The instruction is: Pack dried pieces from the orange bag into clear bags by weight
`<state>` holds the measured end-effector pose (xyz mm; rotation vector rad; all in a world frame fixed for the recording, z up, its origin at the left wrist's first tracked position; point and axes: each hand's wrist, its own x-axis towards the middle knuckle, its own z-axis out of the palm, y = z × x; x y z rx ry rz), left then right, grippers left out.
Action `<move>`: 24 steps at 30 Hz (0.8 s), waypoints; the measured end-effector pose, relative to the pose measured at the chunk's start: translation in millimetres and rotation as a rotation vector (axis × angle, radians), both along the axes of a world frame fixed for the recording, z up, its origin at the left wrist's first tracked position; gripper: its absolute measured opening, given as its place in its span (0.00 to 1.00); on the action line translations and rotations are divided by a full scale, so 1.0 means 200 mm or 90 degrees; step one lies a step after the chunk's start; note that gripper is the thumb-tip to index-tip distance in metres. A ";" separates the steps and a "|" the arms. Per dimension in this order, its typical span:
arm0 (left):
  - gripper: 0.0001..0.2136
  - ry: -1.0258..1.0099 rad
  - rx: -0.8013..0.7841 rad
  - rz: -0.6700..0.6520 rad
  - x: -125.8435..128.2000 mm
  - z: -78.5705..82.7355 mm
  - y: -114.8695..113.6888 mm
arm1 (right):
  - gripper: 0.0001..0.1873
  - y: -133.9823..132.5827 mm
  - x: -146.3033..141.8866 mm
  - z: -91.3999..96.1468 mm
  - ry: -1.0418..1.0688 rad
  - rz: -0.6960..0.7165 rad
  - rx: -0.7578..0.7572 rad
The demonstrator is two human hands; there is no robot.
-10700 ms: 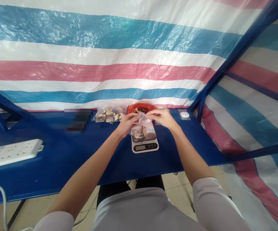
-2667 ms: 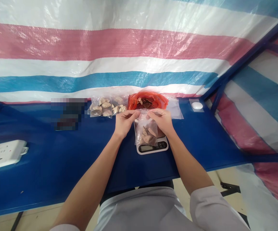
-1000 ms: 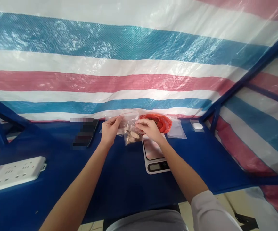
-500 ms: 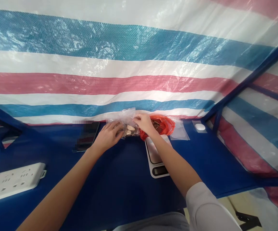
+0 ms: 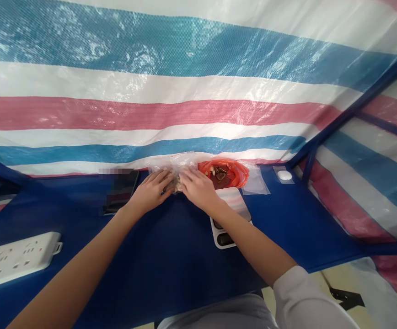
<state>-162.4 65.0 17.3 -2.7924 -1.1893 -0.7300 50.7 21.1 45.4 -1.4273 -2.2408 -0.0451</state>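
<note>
On my feed, the fingers of the left hand (image 5: 150, 192) and right hand (image 5: 198, 188) press in, grasping a clear bag (image 5: 177, 165) at the table's far edge, its contents mostly hidden. One red bag (image 5: 222, 174) sits just right of them, then one flat bag (image 5: 255, 182). The right forearm (image 5: 246, 240) half hides the scale (image 5: 232, 205). A pixelated object (image 5: 119, 192) blurs upper left; one power strip (image 5: 16, 258) lies lower left on the blue table (image 5: 171, 265), below a striped tarp (image 5: 150, 114).

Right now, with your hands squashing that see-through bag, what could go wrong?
The clear plastic bag is pressed between your left hand and right hand, so pieces might slip out if its top is open; I can't tell. The red plastic bag beside it looks open and could spill if knocked. Your right forearm might also bump the kitchen scale.
</note>
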 end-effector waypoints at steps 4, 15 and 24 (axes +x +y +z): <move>0.20 -0.017 -0.010 -0.007 -0.01 -0.01 0.01 | 0.22 0.00 -0.02 -0.08 -0.039 0.047 0.023; 0.20 0.014 0.008 -0.023 -0.05 0.00 0.03 | 0.20 0.14 0.06 -0.07 -0.096 0.075 0.060; 0.21 0.047 0.016 -0.046 -0.10 0.03 0.06 | 0.19 0.15 0.08 -0.05 -0.102 0.084 0.043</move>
